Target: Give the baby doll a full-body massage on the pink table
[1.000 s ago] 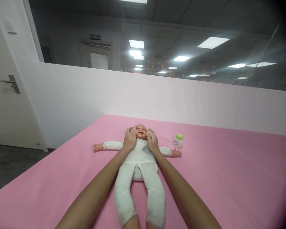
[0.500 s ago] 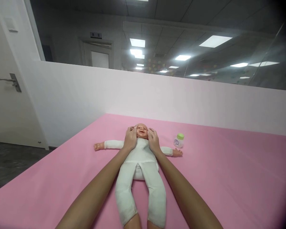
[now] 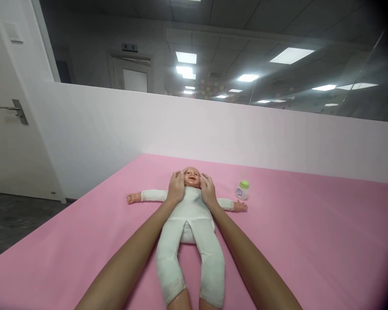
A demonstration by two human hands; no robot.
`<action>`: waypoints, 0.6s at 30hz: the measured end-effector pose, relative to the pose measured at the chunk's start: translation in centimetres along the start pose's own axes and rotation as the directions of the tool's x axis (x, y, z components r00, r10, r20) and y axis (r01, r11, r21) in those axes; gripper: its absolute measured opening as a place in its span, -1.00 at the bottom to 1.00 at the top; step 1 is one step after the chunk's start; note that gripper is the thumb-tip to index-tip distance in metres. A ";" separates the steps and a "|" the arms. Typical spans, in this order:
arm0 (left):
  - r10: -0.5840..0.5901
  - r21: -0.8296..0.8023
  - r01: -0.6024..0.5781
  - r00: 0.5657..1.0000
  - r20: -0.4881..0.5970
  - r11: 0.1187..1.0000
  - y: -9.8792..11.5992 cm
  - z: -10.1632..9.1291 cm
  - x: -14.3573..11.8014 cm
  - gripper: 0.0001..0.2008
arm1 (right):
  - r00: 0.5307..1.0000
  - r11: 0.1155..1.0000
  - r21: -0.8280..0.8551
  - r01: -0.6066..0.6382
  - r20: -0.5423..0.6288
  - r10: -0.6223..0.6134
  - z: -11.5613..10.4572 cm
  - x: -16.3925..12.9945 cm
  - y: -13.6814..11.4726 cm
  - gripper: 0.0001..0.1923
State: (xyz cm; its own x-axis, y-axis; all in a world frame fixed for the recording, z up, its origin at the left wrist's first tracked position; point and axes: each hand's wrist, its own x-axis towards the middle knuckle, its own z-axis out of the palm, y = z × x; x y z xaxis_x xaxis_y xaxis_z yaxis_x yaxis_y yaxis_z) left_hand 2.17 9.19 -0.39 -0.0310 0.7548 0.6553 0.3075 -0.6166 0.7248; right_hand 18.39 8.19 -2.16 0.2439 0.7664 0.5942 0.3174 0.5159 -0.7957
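On its back on a pink mat (image 3: 294, 249) lies a baby doll (image 3: 188, 211) with a white cloth body, its head toward the far wall and its arms spread to the sides. My left hand (image 3: 176, 188) rests against one side of the doll's head, fingers stretched out along the cheek and temple. On the opposite side my right hand (image 3: 208, 190) lies the same way, fingers extended by the temple. The doll's face shows between the two hands, while the sides of its head are covered. Both forearms run along the doll's body.
A small clear bottle with a green cap (image 3: 242, 190) stands on the mat, right of the doll, just beyond its hand. A low white wall (image 3: 229, 133) with dark glass above borders the mat's far edge. At the left is a door (image 3: 9, 142) with a metal handle.
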 end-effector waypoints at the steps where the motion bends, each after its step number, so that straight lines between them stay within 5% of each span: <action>1: 0.006 0.002 -0.006 1.000 0.000 1.000 0.1 -0.1 0.0 -0.49 | 1.000 1.000 0.001 -0.001 -0.002 0.001 0.0 0.0 0.0 -0.50; 18: 0.040 0.012 -0.040 0.998 -0.053 0.999 0.0 0.0 0.0 -0.55 | 1.000 1.000 -0.013 0.012 -0.002 -0.012 -0.1 0.1 -0.1 -0.47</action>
State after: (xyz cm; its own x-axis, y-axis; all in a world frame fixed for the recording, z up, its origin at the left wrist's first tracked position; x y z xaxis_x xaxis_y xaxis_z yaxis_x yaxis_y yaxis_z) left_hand 2.17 9.24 -0.40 -0.0685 0.7164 0.6943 0.3197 -0.6435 0.6955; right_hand 18.43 8.16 -2.05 0.2417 0.7597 0.6038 0.3318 0.5200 -0.7871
